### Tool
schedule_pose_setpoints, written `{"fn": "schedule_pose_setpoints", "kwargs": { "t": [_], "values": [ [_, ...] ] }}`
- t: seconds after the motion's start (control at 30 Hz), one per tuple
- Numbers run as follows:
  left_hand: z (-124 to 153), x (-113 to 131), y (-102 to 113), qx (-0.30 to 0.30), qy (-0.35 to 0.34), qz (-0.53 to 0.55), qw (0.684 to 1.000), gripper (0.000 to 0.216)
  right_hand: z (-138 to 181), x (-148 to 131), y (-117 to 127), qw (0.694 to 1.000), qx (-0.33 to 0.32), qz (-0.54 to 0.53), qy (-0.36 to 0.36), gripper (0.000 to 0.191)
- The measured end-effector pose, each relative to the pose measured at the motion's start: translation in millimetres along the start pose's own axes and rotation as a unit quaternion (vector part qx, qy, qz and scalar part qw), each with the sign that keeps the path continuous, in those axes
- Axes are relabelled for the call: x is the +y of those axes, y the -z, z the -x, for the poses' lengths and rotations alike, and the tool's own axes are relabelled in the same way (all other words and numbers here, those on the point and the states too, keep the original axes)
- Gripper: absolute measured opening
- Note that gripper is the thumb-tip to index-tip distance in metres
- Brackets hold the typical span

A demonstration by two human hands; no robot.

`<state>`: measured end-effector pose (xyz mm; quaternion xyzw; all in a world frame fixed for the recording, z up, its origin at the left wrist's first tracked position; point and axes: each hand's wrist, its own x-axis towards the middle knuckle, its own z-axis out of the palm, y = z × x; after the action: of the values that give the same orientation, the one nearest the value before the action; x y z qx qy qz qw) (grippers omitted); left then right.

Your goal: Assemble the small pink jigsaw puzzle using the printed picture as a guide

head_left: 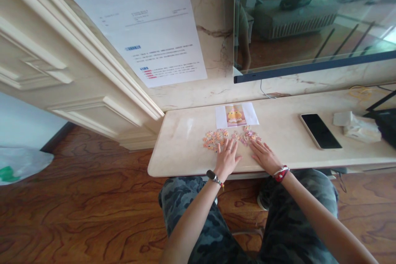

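Note:
Small pink and orange jigsaw puzzle pieces lie in two loose heaps on the pale stone-topped bench. At the left heap [213, 138], my left hand [227, 156] rests with its fingers spread, fingertips at the heap's near right edge. My right hand [265, 156] lies flat by the near side of the right heap [248, 135], fingers stretched out. Neither hand holds anything that I can see. Just behind the pieces is a white paper sheet [221, 117] with a printed picture [235, 115] of a yellow figure on pink.
A phone [321, 131] lies on the bench [182, 152] to the right, beside a tissue pack [361, 128] and a black object [386, 123]. Above hangs a screen [309, 66]. A large printed sheet [167, 45] is on the wall. My knees are under the bench's front edge.

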<state>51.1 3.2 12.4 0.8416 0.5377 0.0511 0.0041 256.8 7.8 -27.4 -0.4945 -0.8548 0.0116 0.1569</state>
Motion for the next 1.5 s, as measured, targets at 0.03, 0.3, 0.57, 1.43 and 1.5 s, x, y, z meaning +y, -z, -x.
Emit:
{"fn": "schedule_pose_setpoints", "kwargs": {
  "t": [0.03, 0.3, 0.57, 1.43, 1.5],
  "values": [
    [-1, 0, 0, 0.002, 0.002, 0.002, 1.0, 0.055, -1, 1, 0, 1.0, 0.005, 0.0, -0.003, 0.046],
    [-5, 0, 0, -0.005, 0.002, 0.018, 1.0, 0.051, 10, 9, -5, 0.999, 0.022, -0.004, -0.031, 0.049],
    [-2, -3, 4, 0.006, -0.013, 0.002, 1.0, 0.047, 0, 11, -9, 0.99, 0.093, -0.083, -0.061, 0.052],
    [-10, 2, 4, 0.035, 0.002, 0.062, 0.997, 0.038, -8, 30, -12, 0.975, 0.147, -0.098, -0.138, 0.025],
    [-8, 3, 5, 0.038, 0.002, 0.07, 0.997, 0.037, -9, 30, -12, 0.975, 0.141, -0.098, -0.138, 0.024]
  ]
}}
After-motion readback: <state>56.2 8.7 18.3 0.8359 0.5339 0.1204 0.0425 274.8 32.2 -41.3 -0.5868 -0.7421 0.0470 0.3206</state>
